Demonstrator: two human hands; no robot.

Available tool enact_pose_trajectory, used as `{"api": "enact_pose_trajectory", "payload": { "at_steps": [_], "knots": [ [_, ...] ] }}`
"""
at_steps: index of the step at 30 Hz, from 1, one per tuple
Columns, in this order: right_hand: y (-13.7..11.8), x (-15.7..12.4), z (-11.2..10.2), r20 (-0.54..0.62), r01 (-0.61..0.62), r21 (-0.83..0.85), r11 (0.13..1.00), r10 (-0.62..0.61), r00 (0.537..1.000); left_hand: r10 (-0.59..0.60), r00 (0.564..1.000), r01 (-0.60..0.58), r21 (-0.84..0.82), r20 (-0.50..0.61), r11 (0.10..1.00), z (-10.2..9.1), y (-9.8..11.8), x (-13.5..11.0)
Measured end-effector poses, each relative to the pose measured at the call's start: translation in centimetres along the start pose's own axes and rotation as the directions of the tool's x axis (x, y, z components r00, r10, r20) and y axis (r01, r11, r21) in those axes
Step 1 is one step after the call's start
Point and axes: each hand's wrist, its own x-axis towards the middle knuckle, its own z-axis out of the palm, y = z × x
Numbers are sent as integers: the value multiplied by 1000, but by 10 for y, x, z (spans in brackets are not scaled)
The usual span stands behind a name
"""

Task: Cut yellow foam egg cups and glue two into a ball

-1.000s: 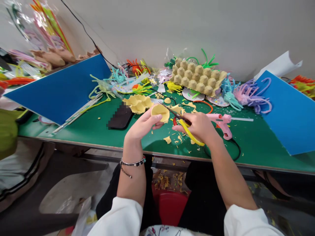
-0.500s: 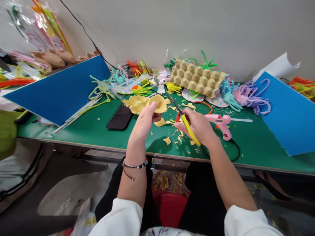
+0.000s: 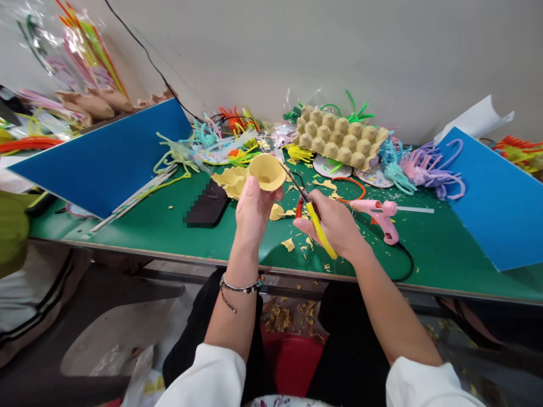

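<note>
My left hand (image 3: 253, 210) is closed round a yellow paper cup (image 3: 266, 170) cut from an egg carton, holding it up over the green table (image 3: 161, 220) with its open mouth tilted toward me. My right hand (image 3: 335, 226) grips yellow-and-red-handled scissors (image 3: 311, 216), whose blades point up and left, close to the cup's right rim. Yellow offcuts (image 3: 288, 244) lie scattered on the table below both hands. A larger piece of yellow carton (image 3: 229, 181) rests just behind the cup.
A whole egg carton (image 3: 339, 138) sits at the back amid pipe cleaners (image 3: 428, 164) and paper discs. A pink glue gun (image 3: 379, 212) lies right of my hand. Blue boards (image 3: 102, 155) stand at both sides. A black phone (image 3: 207, 204) lies left. A red bin (image 3: 297, 356) is below.
My left hand has lifted the yellow cup and turned it so that its mouth faces me. The scissors have come off the cup's rim and swung more upright.
</note>
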Motion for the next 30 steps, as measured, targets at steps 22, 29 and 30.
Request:
{"api": "enact_pose_trajectory", "payload": {
  "at_steps": [22, 29, 30],
  "knots": [
    [-2, 0, -7, -191, 9, 133, 991, 17, 982, 172, 973, -171, -23, 155, 985, -10, -17, 5],
    [4, 3, -3, -275, 3, 84, 996, 20, 961, 153, 981, -151, -26, 116, 988, -12, -20, 5],
    [6, 3, -3, -288, 7, 86, 996, 18, 958, 140, 982, -139, -20, 126, 990, -12, -20, 5]
  ]
}}
